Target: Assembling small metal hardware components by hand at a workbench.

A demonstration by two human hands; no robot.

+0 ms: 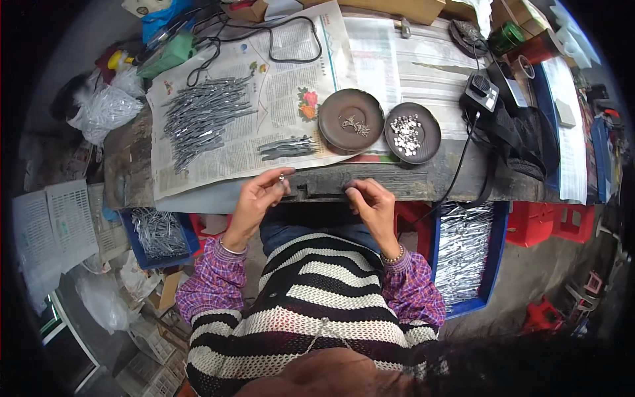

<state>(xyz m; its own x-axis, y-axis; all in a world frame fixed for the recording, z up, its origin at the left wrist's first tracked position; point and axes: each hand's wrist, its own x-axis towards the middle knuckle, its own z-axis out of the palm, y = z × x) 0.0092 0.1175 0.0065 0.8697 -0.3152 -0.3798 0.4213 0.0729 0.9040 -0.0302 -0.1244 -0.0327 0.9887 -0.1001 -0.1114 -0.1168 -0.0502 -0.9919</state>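
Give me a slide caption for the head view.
Left hand pinches a small metal piece at the workbench edge, right hand beside it.

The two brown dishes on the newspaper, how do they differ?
The left dish holds only a few thin, dark metal bits near its middle, while the right dish holds a heap of small, pale, shiny pieces. The left dish looks a little larger and lies nearer the small bundle of grey metal strips; the right dish lies nearer the black cable. Both are round, shallow and brown.
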